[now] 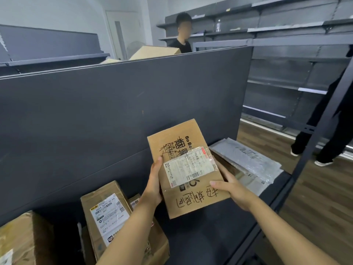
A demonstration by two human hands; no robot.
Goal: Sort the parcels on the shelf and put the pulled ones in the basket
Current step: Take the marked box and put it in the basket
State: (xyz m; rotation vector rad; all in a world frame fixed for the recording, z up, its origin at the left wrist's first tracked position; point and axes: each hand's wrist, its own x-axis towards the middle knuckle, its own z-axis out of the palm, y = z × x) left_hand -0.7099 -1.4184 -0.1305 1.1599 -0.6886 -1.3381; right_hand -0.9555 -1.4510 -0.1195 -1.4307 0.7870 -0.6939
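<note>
dark shelf [210,236], left hand [152,186] and right hand [233,190], each grip holding cardboard parcel [183,142] by side edges, bags [246,159] beside

The held parcel [191,204] is showing matt brown cardboard, its white paper label [189,167] lying under glossy, wrinkled clear tape. At three o'clock of it, grey plastic mailers [248,159] are shining smooth. The shelf panel [114,111] is looking matt dark grey. At seven o'clock, other parcels [103,193] are showing creased cardboard. The floor [315,197] is showing wood grain.
</note>
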